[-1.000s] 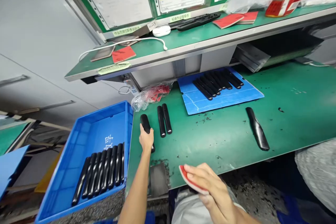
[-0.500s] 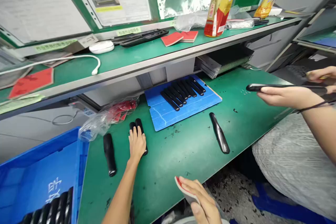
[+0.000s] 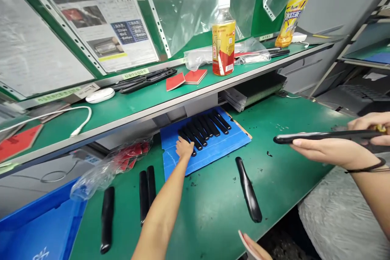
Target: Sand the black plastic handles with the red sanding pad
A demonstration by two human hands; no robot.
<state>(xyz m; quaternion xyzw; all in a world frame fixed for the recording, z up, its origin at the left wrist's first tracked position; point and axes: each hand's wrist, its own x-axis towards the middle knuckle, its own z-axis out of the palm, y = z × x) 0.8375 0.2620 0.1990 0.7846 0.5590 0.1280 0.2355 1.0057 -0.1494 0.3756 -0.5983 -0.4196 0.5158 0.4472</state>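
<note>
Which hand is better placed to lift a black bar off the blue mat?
Left. The left hand already rests on the row of black bars on the blue mat; the right hand sits low at the bench edge, holding a red pad.

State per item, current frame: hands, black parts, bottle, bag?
left hand: reaching, on the row of black plastic bars on the blue corrugated sheet
right hand: at the lower edge, holds a red-faced pad
long black handle piece: lying loose on the green bench
yellow-labelled drink bottle: upright, capped
clear plastic bag of red pads: lying flat
</note>
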